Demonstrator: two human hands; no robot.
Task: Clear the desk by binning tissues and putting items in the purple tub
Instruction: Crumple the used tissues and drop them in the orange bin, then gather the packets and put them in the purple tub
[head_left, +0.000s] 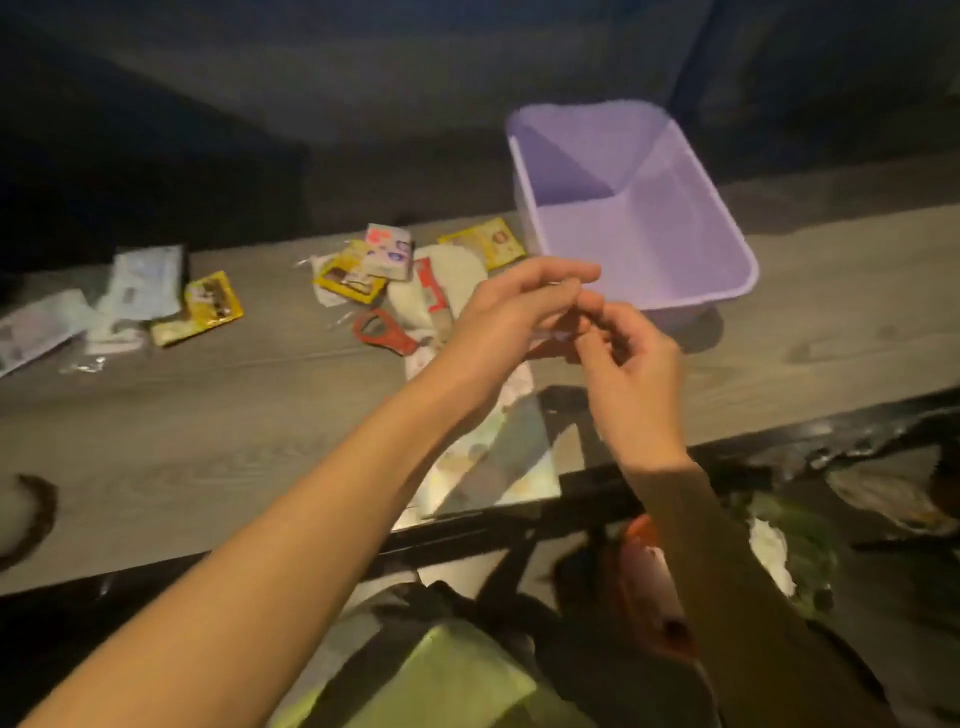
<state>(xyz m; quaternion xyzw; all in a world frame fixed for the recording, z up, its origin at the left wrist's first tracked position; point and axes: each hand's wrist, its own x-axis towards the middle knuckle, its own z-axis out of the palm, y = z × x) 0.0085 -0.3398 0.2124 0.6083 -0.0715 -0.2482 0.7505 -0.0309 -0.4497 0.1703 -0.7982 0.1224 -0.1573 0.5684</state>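
At the left end of the bench (260, 415) I see pale plastic packets (140, 283) and a yellow sachet (213, 301), untouched and well apart from anything I am handling. They sit close to the back edge, and a careless sweep could push them off into the dark behind. Toward the middle lies the main heap: more yellow sachets (348, 278), a small printed box (388, 250), a white pouch (441, 283) and a red bottle opener (379, 332) leaning against it. Lifting one piece may drag the rest along.

My left hand (511, 306) and right hand (631, 358) meet just in front of the purple tub (722, 228), fingertips pinched together on something thin and clear. It is too blurred to name. A thing that light could slip unnoticed and drop short of the rim. The tub looks empty and stands at the right, near the back; it may skid if knocked. Below the front edge, a white wad shows in a dim bag (800, 551).
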